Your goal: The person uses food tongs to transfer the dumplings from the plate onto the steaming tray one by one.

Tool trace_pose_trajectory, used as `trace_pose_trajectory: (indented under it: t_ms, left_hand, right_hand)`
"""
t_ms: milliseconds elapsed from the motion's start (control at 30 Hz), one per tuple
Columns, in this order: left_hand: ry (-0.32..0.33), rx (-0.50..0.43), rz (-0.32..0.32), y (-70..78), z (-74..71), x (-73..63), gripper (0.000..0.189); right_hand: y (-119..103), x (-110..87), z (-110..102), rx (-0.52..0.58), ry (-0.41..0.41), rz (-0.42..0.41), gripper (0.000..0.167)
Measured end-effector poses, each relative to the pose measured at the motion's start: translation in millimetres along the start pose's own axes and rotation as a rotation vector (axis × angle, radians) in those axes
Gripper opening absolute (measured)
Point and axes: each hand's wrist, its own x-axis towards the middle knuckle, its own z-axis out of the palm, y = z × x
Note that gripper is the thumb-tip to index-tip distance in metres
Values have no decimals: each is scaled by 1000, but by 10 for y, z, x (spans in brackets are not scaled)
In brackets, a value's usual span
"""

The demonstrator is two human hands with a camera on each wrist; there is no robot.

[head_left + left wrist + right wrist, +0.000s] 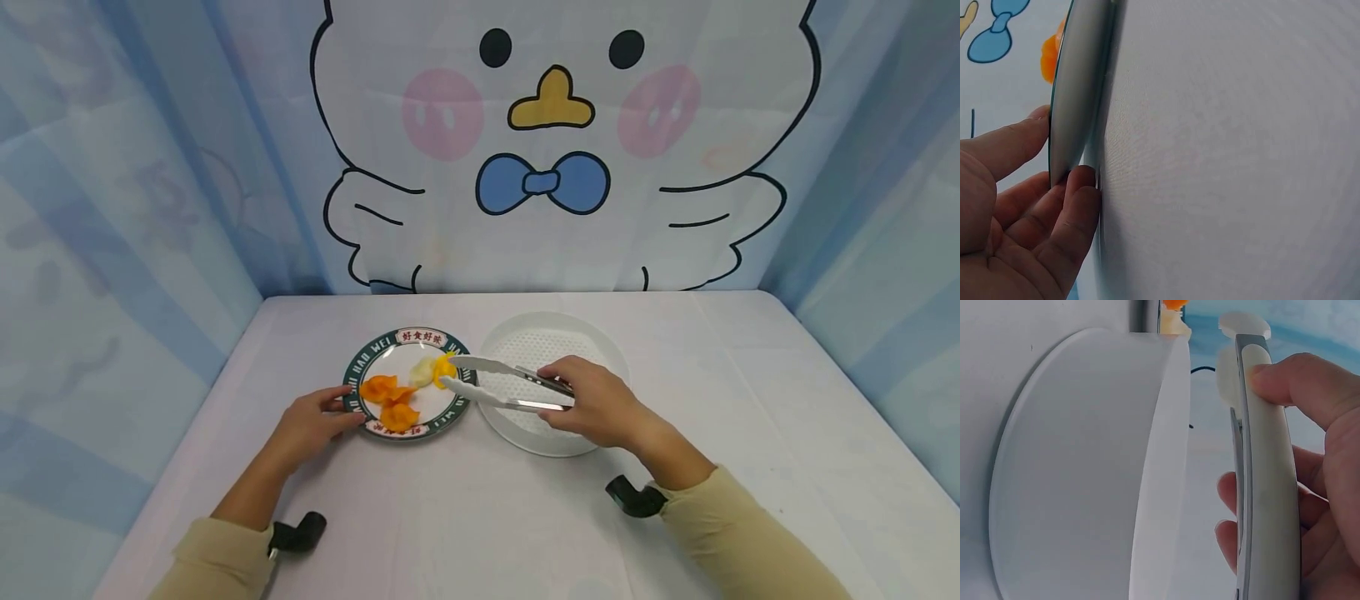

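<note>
My left hand (pixel 309 425) holds the left rim of a round plate (pixel 360 361) with a green patterned border. Seen from the left wrist, the thumb lies on the rim and the fingers (pixel 1075 215) are under the edge. On the plate sit several orange pieces (pixel 399 417), a pale yellow piece (pixel 422 372) and a bright yellow piece (pixel 444 369). My right hand (pixel 596 404) grips a pair of tongs (pixel 525 405) with metal arms and white tips. These tips are spread apart at the plate's right side, the upper one overlapping the bright yellow piece in the head view.
A white round container (pixel 555 325) with a dotted inside stands right of the plate, beneath the tongs and right hand; its smooth side wall (pixel 1079 469) fills much of the right wrist view. White cloth covers the table (pixel 465 533). Printed curtains (pixel 555 250) close off the back and sides.
</note>
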Motion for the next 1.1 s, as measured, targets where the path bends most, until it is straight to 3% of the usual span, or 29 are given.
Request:
trace_pose_trajectory:
  t_ms: [267,1100]
  left_hand:
    - [8,4,19,-18,7,5,70]
    - [-9,-11,26,13,-9,-32,71]
  right_hand:
    - [-68,126,40,-11,-17,-26,49]
    - [-317,493,217,-106,-177,6,52]
